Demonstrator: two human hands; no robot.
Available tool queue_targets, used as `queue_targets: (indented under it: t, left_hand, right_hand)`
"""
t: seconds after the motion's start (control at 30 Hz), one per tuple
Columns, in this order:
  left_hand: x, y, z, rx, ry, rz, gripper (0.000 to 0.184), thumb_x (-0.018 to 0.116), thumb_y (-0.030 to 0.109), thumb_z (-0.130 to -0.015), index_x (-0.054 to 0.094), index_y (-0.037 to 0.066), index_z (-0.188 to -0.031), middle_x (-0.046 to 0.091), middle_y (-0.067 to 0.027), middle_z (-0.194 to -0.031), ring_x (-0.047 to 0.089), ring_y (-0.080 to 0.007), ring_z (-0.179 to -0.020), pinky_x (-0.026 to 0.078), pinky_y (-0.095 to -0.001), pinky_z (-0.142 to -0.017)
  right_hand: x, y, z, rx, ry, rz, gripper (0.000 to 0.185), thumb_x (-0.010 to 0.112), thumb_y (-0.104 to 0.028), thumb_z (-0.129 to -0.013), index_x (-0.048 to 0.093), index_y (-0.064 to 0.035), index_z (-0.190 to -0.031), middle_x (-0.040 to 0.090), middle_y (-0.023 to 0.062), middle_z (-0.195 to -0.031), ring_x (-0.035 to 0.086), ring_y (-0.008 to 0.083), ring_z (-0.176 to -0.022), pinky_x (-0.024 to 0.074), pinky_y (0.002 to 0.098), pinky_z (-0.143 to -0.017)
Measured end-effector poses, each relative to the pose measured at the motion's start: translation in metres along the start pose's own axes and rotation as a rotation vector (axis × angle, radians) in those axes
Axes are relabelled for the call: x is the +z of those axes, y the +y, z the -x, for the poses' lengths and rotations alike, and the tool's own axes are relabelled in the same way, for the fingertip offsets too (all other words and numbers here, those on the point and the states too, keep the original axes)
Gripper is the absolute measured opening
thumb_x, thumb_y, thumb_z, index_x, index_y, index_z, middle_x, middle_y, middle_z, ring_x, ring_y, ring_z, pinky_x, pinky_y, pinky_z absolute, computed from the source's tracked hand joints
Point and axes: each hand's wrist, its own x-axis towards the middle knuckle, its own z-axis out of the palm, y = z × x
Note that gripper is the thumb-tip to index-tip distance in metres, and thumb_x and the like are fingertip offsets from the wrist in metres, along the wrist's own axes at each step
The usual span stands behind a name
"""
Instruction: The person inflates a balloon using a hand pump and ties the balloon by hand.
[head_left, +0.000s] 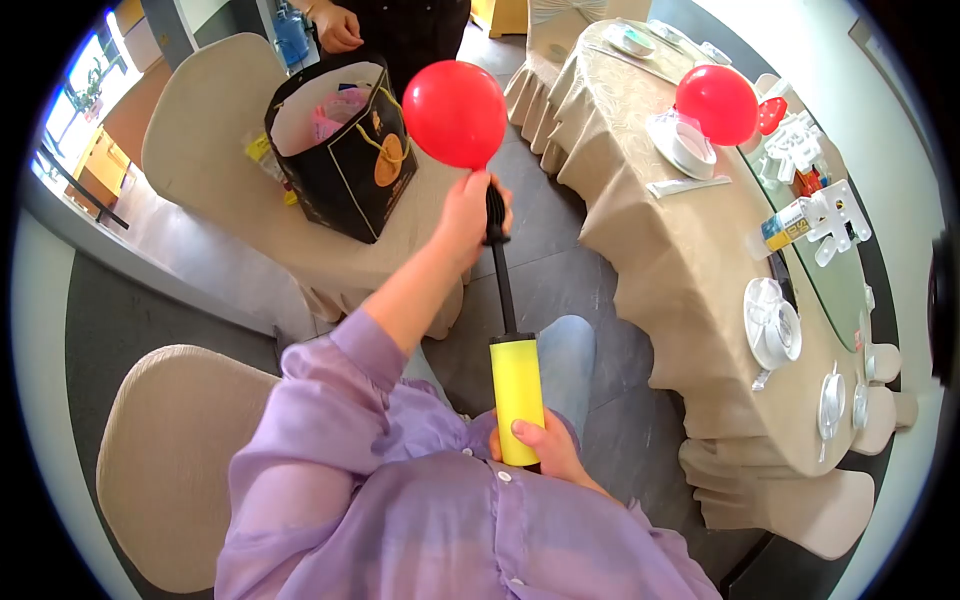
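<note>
A yellow and black hand pump (517, 390) points away from my body, its black rod pulled out of the yellow barrel. My left hand (467, 218) is closed round the black nozzle end and the neck of a round, inflated red balloon (455, 114). Down near my waist, my right hand (545, 446) wraps the lower end of the yellow barrel, with the thumb on top. The balloon's neck is mostly hidden by my left fingers.
A black gift bag (345, 165) stands on a covered chair (215, 130); a person (420, 35) is behind it. The cloth-covered table (690, 270) at right bears wrapped dishes (772, 322), another red balloon (717, 104) and a yellow-labelled can (787, 226). Another chair (180, 460) stands lower left.
</note>
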Motion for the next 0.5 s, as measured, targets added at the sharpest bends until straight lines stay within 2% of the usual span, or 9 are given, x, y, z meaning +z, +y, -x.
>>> queue_targets:
  t: [0.13,0.17,0.2,0.27,0.3,0.4,0.5]
  left_hand:
    - [0.016,-0.033,0.038,-0.112,-0.08,0.062,0.017,0.036,0.022,-0.086,0.043,0.007,-0.081,0.05,-0.0084,-0.063,0.045,-0.0173,-0.04,0.035,-0.0273,-0.037]
    - [0.012,-0.032,0.032,-0.111,-0.054,0.059,0.016,0.038,0.022,-0.086,0.042,0.008,-0.082,0.05,-0.0081,-0.062,0.045,-0.0175,-0.04,0.035,-0.0268,-0.037]
    - [0.007,-0.03,0.025,-0.118,-0.034,0.028,0.016,0.037,0.022,-0.086,0.043,0.007,-0.082,0.05,-0.0079,-0.062,0.045,-0.017,-0.041,0.035,-0.0271,-0.038]
    - [-0.003,-0.014,0.008,-0.072,-0.05,-0.03,0.016,0.036,0.021,-0.085,0.042,0.007,-0.082,0.05,-0.0079,-0.062,0.046,-0.0164,-0.041,0.035,-0.0275,-0.038]
    - [-0.007,-0.009,-0.002,-0.027,-0.033,-0.044,0.017,0.035,0.021,-0.085,0.042,0.006,-0.08,0.05,-0.0078,-0.062,0.046,-0.0162,-0.042,0.034,-0.0279,-0.038]
    - [-0.009,-0.019,-0.002,-0.052,0.0,0.064,0.019,0.035,0.021,-0.085,0.043,0.006,-0.078,0.05,-0.0079,-0.063,0.046,-0.0175,-0.041,0.035,-0.0284,-0.039]
    - [0.005,-0.046,0.026,-0.15,-0.072,0.102,0.018,0.035,0.022,-0.086,0.042,0.006,-0.08,0.05,-0.0085,-0.063,0.046,-0.0179,-0.041,0.035,-0.0281,-0.039]
  right_hand:
    - [-0.007,-0.01,-0.033,-0.081,-0.016,-0.128,0.028,0.05,-0.023,-0.081,0.044,-0.0003,-0.097,0.053,0.0116,-0.067,0.048,0.0161,-0.051,0.0399,0.0269,-0.047]
    - [0.0,-0.015,-0.035,-0.051,0.049,-0.062,0.042,0.049,-0.032,-0.079,0.042,0.0032,-0.1,0.051,0.0125,-0.064,0.045,0.0159,-0.049,0.0374,0.0248,-0.049]
    - [0.002,-0.014,-0.03,-0.039,0.047,-0.062,0.042,0.049,-0.032,-0.079,0.042,0.0032,-0.1,0.051,0.0125,-0.064,0.045,0.0159,-0.049,0.0374,0.0248,-0.049]
    - [0.001,-0.014,-0.019,0.001,-0.058,-0.132,0.025,0.047,-0.021,-0.081,0.044,-0.0004,-0.096,0.053,0.012,-0.067,0.047,0.016,-0.05,0.0397,0.0268,-0.048]
    - [-0.003,-0.012,-0.007,0.089,-0.067,-0.092,0.025,0.046,-0.02,-0.082,0.044,-0.0009,-0.098,0.054,0.0122,-0.069,0.048,0.0163,-0.052,0.0399,0.0267,-0.049]
    - [-0.002,-0.007,0.012,0.111,0.021,-0.056,0.026,0.047,-0.021,-0.081,0.044,-0.0017,-0.099,0.054,0.0122,-0.07,0.049,0.0166,-0.053,0.0404,0.0268,-0.051]
    - [-0.014,-0.003,-0.018,0.006,0.001,-0.093,0.03,0.049,-0.022,-0.08,0.043,-0.0004,-0.1,0.054,0.0124,-0.07,0.049,0.017,-0.054,0.0402,0.0266,-0.05]
